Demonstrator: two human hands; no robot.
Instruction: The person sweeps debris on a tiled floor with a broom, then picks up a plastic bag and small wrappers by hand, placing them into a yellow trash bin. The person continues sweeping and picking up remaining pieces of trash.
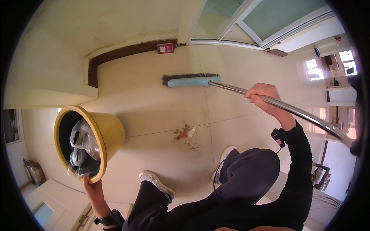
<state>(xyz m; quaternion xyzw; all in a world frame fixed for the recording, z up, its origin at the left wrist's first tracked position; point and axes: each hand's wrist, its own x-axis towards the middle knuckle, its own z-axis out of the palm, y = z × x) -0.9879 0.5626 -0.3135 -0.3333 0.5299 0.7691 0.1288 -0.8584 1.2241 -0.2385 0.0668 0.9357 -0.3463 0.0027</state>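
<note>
My right hand is closed around the metal handle of a broom. Its light blue head with dark bristles rests on the tiled floor, towards the wall. On the left, my left hand grips the rim of a yellow bucket, whose opening faces up and to the left. Clear plastic bags lie inside it against a dark interior. Between the bucket and my right foot, a small heap of brown debris lies on the tiles, with a white scrap beside it.
A dark skirting board runs along the wall, with a small pink packet against it. White-framed sliding doors stand at the top right. A white door is at the lower left. Shelving stands at the far right.
</note>
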